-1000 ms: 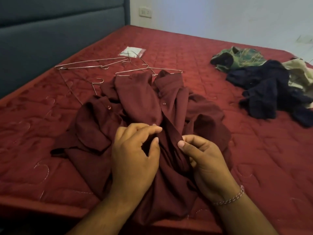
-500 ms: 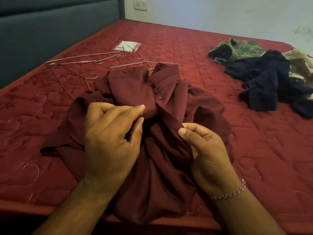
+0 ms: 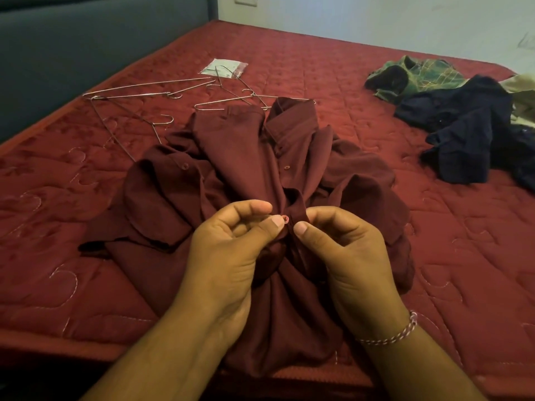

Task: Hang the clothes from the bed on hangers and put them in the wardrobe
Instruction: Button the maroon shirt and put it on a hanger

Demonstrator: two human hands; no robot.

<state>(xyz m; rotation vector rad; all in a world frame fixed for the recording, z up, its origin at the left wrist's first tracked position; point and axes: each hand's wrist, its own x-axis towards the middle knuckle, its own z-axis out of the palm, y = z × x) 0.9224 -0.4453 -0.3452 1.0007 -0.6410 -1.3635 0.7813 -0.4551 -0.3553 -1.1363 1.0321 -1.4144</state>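
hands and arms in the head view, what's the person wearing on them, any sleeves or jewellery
Both forearms are bare, with no sleeves in view. The right hand has a thin braided bracelet around its wrist, twisted from pale pink and white strands. The left hand and its wrist carry nothing: no ring, watch or band shows. The thumbnails are short and unpainted.

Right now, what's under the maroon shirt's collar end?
A wire hanger pokes out from beneath the maroon shirt; its middle is covered. Below lies the red mattress.

Shirt (image 3: 231, 175) on mattress (image 3: 333, 82), hangers (image 3: 150, 95) behind-left, clothes pile (image 3: 463, 125) far right
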